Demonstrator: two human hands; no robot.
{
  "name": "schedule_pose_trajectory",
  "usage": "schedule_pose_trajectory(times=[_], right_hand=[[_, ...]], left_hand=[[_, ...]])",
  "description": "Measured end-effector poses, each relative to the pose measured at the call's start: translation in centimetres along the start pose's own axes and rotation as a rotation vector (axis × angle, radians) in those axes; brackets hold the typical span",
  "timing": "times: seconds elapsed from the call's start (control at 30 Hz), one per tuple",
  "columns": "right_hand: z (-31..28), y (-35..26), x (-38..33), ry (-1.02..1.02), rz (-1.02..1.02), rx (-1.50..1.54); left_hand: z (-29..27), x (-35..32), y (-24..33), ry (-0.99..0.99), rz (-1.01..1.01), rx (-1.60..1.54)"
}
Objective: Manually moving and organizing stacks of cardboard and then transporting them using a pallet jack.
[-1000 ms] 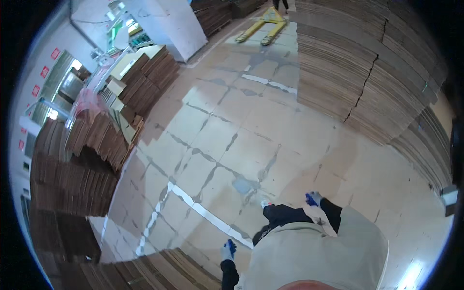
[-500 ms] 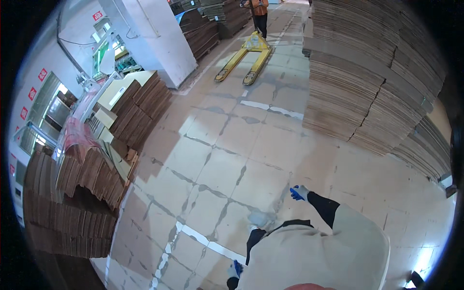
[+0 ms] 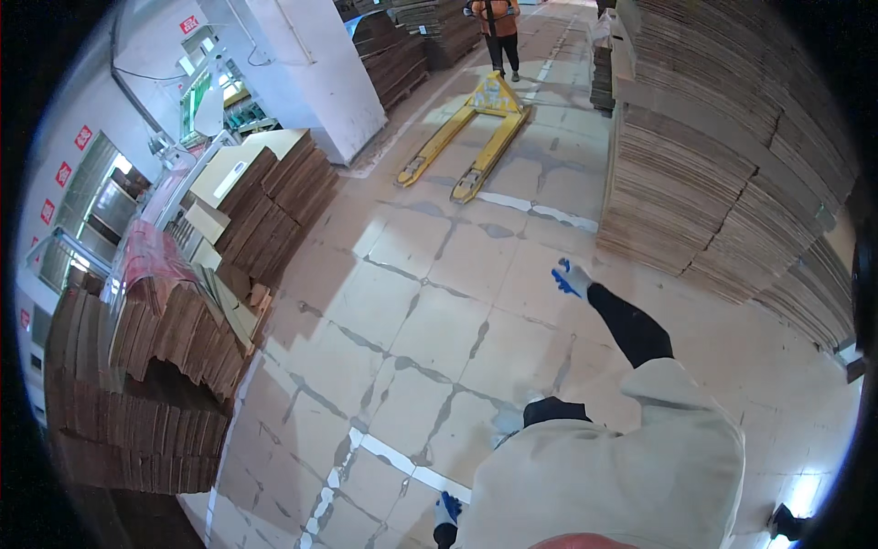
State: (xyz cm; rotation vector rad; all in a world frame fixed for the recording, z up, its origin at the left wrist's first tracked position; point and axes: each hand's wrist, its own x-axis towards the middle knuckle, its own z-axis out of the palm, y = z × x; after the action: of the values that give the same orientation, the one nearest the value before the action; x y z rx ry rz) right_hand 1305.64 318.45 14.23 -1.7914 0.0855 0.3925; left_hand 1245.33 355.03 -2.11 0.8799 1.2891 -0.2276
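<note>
A person in a cream top and black sleeves walks a warehouse aisle, seen from above, with both gloved hands free of any load. The right hand (image 3: 569, 277), in a white glove with blue palm, swings out toward one o'clock of the body, fingers loosely curled around nothing, closest to the foot of the tall cardboard stack (image 3: 722, 174) that fills the picture's two o'clock side. The left hand (image 3: 446, 509) hangs low at the frame's six o'clock edge, gloved the same way; how far it is open cannot be told, as only part of it shows, and nothing is seen in it. It hovers over the tiled floor (image 3: 430, 311), near a white floor line (image 3: 402, 467) running past the person's feet. A yellow pallet jack (image 3: 476, 137) stands parked at twelve o'clock, forks pointing down the aisle toward the camera, probably left there for shifting stacks. Behind it stands a co-worker in orange (image 3: 497, 27). At nine o'clock lean lower cardboard piles (image 3: 183, 311), some slumped, one draped in pink wrap (image 3: 151, 256), ranged along the windowed wall so the aisle is left open down the middle.
</note>
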Motion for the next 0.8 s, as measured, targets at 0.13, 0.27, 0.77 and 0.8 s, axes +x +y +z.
schedule_pose_trajectory(times=[0.13, 0.27, 0.77, 0.8], right_hand=[[-2.4, -3.7, 6.0, -0.007, -0.037, -0.087], [-4.0, -4.3, 8.9, -0.031, 0.017, -0.104], [-3.1, -0.2, 17.5, -0.417, 0.111, 0.124], [-3.6, 1.2, 16.6, -0.332, 0.28, 0.33]], left_hand=[[1.0, -1.6, -1.4, 0.086, -0.049, 0.024], [2.8, -2.7, -0.2, 0.172, -0.011, 0.033], [10.3, -6.6, 12.2, 0.13, 0.334, -0.371], [10.0, -5.8, 14.3, 0.16, 0.39, -0.314]])
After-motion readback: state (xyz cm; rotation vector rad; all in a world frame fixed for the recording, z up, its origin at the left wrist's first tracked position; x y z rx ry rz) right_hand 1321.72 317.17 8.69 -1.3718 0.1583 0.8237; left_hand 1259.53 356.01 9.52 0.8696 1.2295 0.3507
